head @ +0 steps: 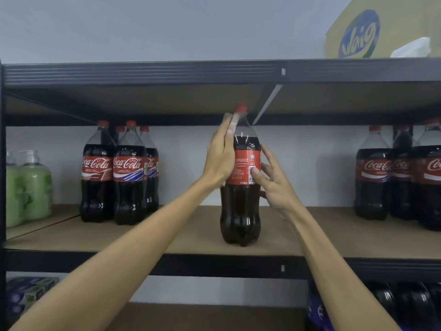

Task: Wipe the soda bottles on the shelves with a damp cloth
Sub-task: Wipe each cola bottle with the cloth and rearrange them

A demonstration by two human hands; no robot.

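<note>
A 1.5 L cola bottle (pixel 241 211) with a red cap and red label stands upright alone in the middle of the brown shelf board (pixel 195 237). My left hand (pixel 220 156) lies flat against its left side, fingers straight and pointing up to the neck. A pale patch shows at those fingertips; I cannot tell whether it is a cloth. My right hand (pixel 274 180) touches the bottle's right side, thumb on the barcode, fingers spread. More cola bottles stand in a group at the left (pixel 130 173) and another at the right (pixel 403 177).
Green soap bottles (pixel 28 187) stand at the far left of the shelf. The upper shelf beam (pixel 214 72) runs just above the bottle cap, with a yellow carton (pixel 381 32) on top. Dark bottles (pixel 405 304) and packets (pixel 26 295) fill the shelf below.
</note>
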